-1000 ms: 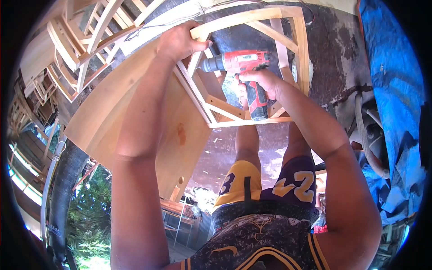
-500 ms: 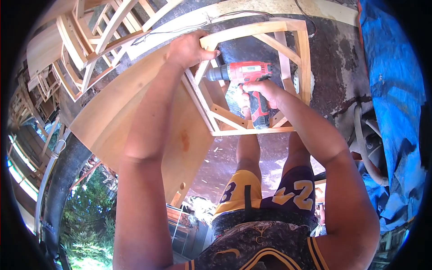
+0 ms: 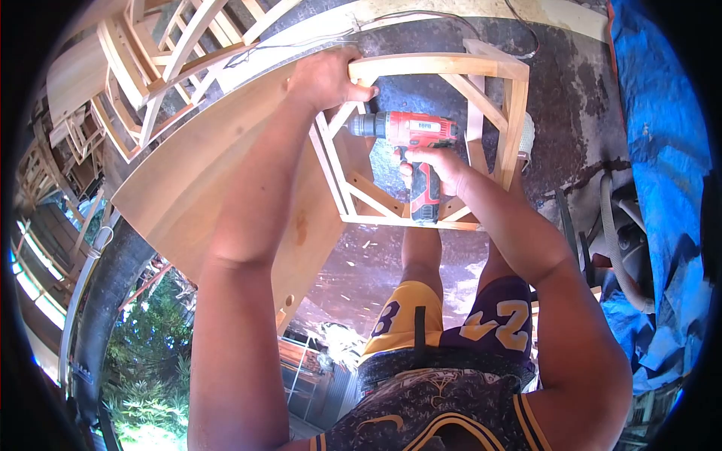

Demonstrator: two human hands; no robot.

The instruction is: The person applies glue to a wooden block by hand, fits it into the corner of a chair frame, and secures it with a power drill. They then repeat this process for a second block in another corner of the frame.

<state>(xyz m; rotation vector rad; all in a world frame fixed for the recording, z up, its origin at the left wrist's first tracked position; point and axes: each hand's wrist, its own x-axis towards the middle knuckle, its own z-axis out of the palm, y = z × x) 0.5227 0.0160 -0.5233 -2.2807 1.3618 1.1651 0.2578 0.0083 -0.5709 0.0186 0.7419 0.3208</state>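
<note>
A red and black cordless drill (image 3: 423,129) is gripped by its handle in my right hand (image 3: 440,167), inside a wooden frame (image 3: 514,113). Its chuck points left at the frame's left side, with the tip right by the wood. My left hand (image 3: 328,78) wraps over the frame's upper left corner, thumb on the inner side. Against that left side stands a large curved plywood panel (image 3: 248,177). Diagonal braces (image 3: 475,101) cross the frame's corners.
More wooden frames (image 3: 177,56) are stacked at the upper left. A blue tarp (image 3: 662,173) hangs on the right, with a grey hose (image 3: 613,240) beside it. A thin cable (image 3: 421,16) runs across the top. Green plants (image 3: 147,361) show at the lower left.
The frame and panel sit slightly differently in view, the frame's top edge a little lower and further right. Both hands keep their holds, the drill still aimed left.
</note>
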